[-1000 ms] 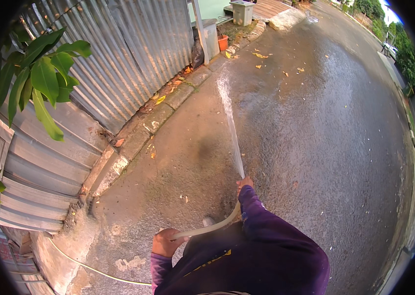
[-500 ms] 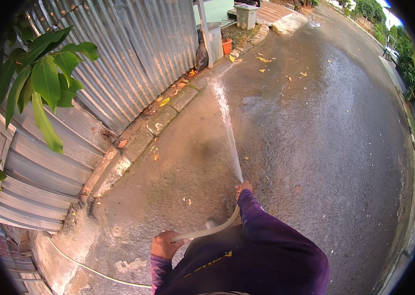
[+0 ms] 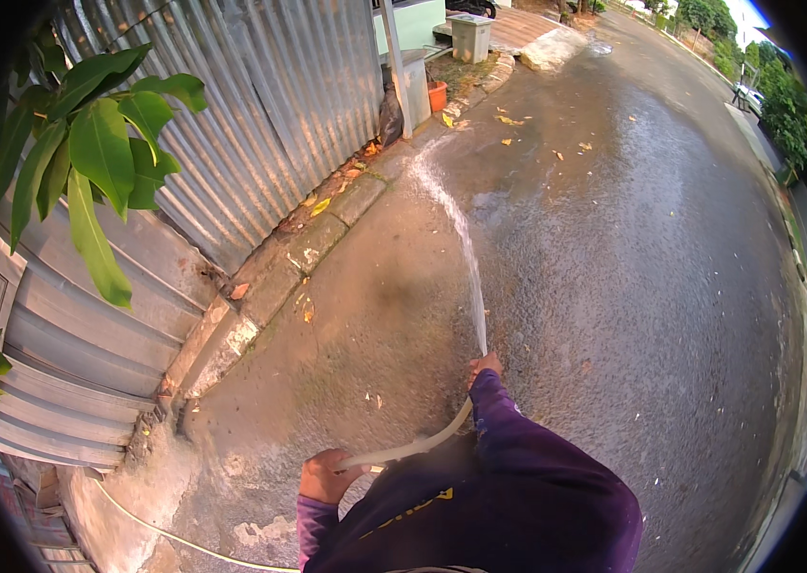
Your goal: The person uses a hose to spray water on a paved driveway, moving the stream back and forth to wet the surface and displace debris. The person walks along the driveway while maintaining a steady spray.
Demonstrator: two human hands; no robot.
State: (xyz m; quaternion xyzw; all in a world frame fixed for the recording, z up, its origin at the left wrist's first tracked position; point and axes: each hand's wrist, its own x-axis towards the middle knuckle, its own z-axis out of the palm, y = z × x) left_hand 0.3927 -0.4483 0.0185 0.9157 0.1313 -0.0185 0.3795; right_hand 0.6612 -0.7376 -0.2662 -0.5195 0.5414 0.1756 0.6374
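Note:
A pale hose (image 3: 416, 447) runs in a curve between my two hands. My left hand (image 3: 325, 476) is closed round it low in the view, beside my dark purple shirt. Farther forward, my right hand (image 3: 486, 367) grips the hose's outlet end, its fingers partly hidden by the sleeve. From there a stream of water (image 3: 471, 258) shoots ahead, bends left and splashes by the kerb (image 3: 337, 215). Yellow and brown leaves (image 3: 320, 207) lie along that kerb. The asphalt road (image 3: 633, 315) is wet and shiny.
A corrugated metal fence (image 3: 260, 105) borders the left side, with a leafy branch (image 3: 103, 143) hanging before it. Farther up stand a post (image 3: 394, 67), an orange pot (image 3: 437, 95) and a grey bin (image 3: 470, 38). Another length of hose (image 3: 184, 530) trails on the ground at lower left.
My right hand has shifted slightly to the right with the hose end. The water stream now curves more, and still lands near the kerb. My left hand keeps its grip.

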